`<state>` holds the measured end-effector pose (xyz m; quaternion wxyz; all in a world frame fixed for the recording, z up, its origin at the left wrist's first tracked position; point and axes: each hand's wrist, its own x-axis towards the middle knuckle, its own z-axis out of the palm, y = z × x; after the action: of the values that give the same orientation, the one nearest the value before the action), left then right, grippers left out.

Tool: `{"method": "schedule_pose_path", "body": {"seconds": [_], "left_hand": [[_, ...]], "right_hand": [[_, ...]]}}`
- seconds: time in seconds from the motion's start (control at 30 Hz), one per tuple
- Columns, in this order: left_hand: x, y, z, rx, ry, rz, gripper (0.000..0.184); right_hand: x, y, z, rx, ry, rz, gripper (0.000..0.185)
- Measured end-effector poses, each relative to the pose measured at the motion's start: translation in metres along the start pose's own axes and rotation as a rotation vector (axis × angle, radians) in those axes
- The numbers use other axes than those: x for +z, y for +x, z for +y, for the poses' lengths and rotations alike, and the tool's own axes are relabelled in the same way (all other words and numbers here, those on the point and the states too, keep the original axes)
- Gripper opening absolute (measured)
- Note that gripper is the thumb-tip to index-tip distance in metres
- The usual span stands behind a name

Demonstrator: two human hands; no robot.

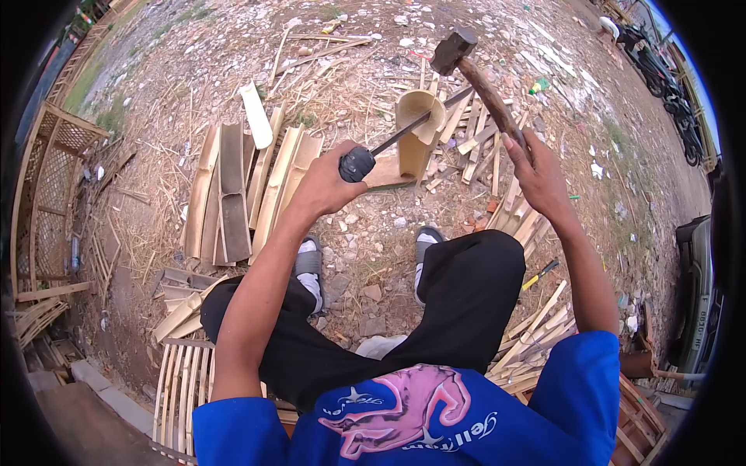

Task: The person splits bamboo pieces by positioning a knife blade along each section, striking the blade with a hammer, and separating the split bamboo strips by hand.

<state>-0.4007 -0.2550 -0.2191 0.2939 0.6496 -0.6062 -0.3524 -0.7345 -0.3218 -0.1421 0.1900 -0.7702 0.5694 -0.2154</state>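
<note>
My left hand (334, 180) is closed around the black-wrapped handle (357, 165) of a long knife. Its dark blade (402, 133) lies across the upper end of a thick bamboo piece (413, 159), and the far end of the blade sticks out beyond it. The bamboo stands on the ground in front of my feet, hollow end up. In my right hand (542, 180) is a hammer (491, 93), gripped by its wooden handle. The hammer's metal head is raised above and beyond the blade, apart from it.
Split bamboo halves (233, 194) lie to the left of my feet. Thin bamboo strips (486, 140) are heaped on the right, near a yellow-and-black tool (540, 274). Slatted bamboo pieces (183, 396) lie beside me. Motorcycles (667, 89) stand at the far right.
</note>
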Motion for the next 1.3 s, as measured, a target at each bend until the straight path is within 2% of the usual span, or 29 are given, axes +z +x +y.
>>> {"method": "schedule_pose_path", "body": {"seconds": [0.07, 0.17, 0.2, 0.43, 0.67, 0.77, 0.83, 0.9, 1.0, 1.03, 1.1, 1.2, 1.3], "left_hand": [[0.001, -0.002, -0.004, -0.005, 0.005, 0.021, 0.058], [-0.026, -0.006, 0.025, -0.043, 0.146, 0.038, 0.061], [-0.035, -0.002, 0.016, 0.001, 0.154, 0.059, 0.066], [-0.053, 0.008, 0.012, -0.044, 0.196, -0.004, 0.062], [-0.044, 0.003, 0.014, -0.055, 0.159, -0.014, 0.065], [-0.048, 0.002, 0.020, -0.081, 0.175, -0.054, 0.066], [-0.047, 0.000, 0.015, -0.093, 0.174, -0.059, 0.067], [-0.046, -0.001, 0.009, -0.084, 0.158, -0.023, 0.067], [-0.046, 0.000, 0.001, -0.037, 0.173, 0.013, 0.065], [-0.046, 0.001, 0.000, -0.021, 0.174, 0.006, 0.065], [-0.045, 0.002, 0.003, -0.030, 0.162, -0.002, 0.065], [-0.035, 0.004, 0.008, -0.016, 0.130, -0.005, 0.064], [-0.033, 0.005, 0.006, -0.006, 0.132, 0.015, 0.062]], "right_hand": [[-0.007, 0.002, 0.004, 0.003, 0.076, 0.077, 0.052], [-0.005, -0.004, 0.003, -0.004, 0.120, 0.134, 0.052], [-0.001, -0.006, 0.006, 0.017, 0.198, 0.099, 0.051], [0.043, -0.015, 0.019, 0.002, 0.117, -0.039, 0.048], [0.046, -0.018, 0.017, -0.027, 0.104, -0.024, 0.047], [0.028, -0.014, 0.003, 0.025, 0.097, 0.011, 0.050], [0.013, -0.007, -0.002, -0.056, 0.186, 0.136, 0.051], [-0.009, -0.004, -0.015, 0.003, 0.383, 0.141, 0.048], [0.009, 0.000, -0.006, -0.054, 0.600, 0.220, 0.046], [0.030, 0.000, 0.006, -0.097, 0.443, 0.268, 0.043], [0.052, -0.012, 0.028, -0.123, -0.054, 0.058, 0.041], [0.040, -0.017, 0.017, 0.005, 0.037, -0.074, 0.044], [0.016, -0.017, 0.002, 0.011, 0.022, 0.027, 0.050]]}}
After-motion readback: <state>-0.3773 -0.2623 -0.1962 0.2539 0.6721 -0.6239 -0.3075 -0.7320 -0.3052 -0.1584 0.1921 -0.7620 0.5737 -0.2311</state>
